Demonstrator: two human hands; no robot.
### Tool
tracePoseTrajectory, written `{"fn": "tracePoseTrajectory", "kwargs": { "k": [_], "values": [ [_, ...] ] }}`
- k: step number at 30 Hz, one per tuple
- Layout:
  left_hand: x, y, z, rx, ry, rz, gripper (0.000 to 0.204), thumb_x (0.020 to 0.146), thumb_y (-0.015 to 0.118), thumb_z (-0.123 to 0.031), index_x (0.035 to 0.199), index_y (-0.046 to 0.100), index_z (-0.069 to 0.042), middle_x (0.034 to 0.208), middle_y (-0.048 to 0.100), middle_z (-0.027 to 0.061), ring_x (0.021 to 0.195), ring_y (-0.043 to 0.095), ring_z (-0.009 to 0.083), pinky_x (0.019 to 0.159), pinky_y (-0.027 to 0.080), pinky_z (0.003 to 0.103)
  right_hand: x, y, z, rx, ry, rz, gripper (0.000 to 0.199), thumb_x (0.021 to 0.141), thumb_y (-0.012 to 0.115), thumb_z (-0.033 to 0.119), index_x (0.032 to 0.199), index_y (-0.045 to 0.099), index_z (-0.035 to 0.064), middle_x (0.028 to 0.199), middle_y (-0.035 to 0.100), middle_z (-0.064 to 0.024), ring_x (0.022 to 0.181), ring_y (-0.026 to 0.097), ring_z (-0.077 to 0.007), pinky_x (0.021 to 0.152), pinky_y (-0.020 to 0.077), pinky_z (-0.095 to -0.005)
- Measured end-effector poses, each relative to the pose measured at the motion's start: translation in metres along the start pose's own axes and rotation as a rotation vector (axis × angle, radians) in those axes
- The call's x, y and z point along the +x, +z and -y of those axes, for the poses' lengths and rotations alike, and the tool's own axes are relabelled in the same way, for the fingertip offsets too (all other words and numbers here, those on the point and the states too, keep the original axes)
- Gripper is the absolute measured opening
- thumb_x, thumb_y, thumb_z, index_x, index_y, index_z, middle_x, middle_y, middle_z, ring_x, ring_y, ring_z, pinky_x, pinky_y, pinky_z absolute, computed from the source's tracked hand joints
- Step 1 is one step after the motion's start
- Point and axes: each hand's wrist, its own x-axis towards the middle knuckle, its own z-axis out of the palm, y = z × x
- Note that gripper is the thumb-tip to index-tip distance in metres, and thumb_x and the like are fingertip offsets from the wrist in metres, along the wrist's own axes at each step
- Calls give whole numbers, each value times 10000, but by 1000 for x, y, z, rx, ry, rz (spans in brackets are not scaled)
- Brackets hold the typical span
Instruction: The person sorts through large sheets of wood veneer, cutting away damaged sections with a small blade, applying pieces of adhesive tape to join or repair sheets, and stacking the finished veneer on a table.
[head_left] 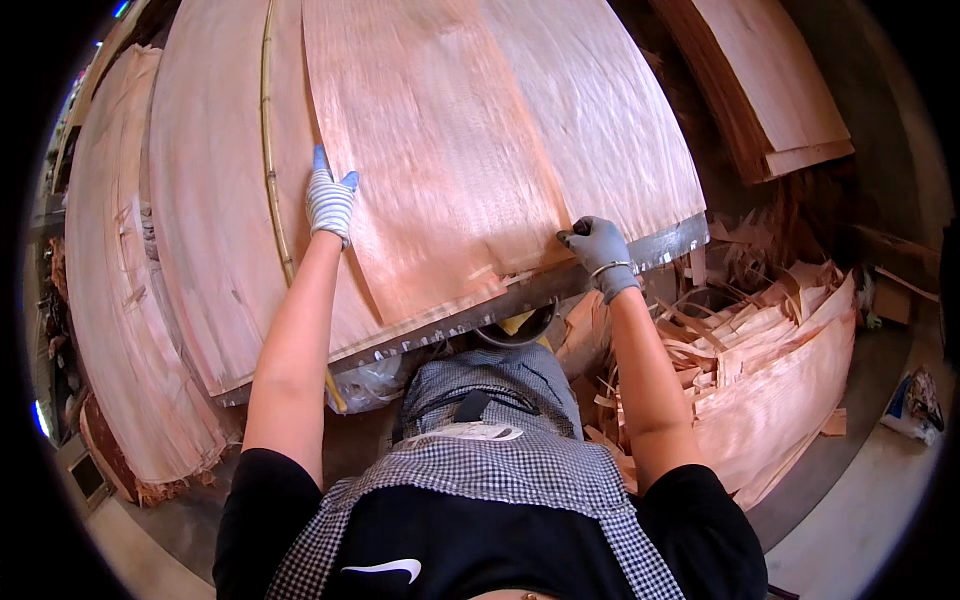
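Centre frame, the left hand (330, 200) lies flat and open on a veneer sheet (430, 150); the right hand (597, 245) apparently pinches its lower right corner over the desk (520, 295).

1 crumpled printed package (915, 402), blue, white and dark, is seen on the floor at the right edge

Warm, even light falls on the broad pale-pink wood veneer sheets (440, 150), brightest far and centre, without glare. Shadow pools under the near edge of the bench (560, 285) and at far right. Fisheye bending curves straight edges; black corners ring the sharp frame.
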Motion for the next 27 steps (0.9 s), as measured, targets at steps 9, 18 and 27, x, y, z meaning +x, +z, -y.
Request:
{"fn": "tracePoseTrajectory", "kwargs": {
  "k": [9, 18, 27],
  "values": [
    [13, -11, 26, -195, -30, 38, 772, 757, 669, 2, 1404, 249, 12, 1273, 519, 173, 1110, 540, 233, 924, 443, 317, 9, 0, -9, 335, 14, -33, 334, 739, 721, 305, 765, 644, -19, 649, 626, -118, 602, 574, -173, 588, 454, -320],
    [-20, -6, 4, 111, 77, 109, 790, 755, 646, -66, 1431, 236, -72, 1364, 429, 207, 1252, 430, 316, 1040, 346, 335, -22, 7, -3, -35, 130, -210, 337, 710, 687, 345, 792, 644, 21, 787, 636, -197, 751, 613, -355, 663, 465, -403],
    [-25, -33, -71, 701, 183, -77, 755, 742, 695, -284, 1384, 349, -88, 1283, 436, 161, 1142, 460, 352, 954, 382, 439, -32, -7, 15, 70, -176, -640, 290, 808, 640, 230, 1031, 599, 50, 832, 660, -169, 768, 636, -308, 694, 493, -380]
  ]
}}
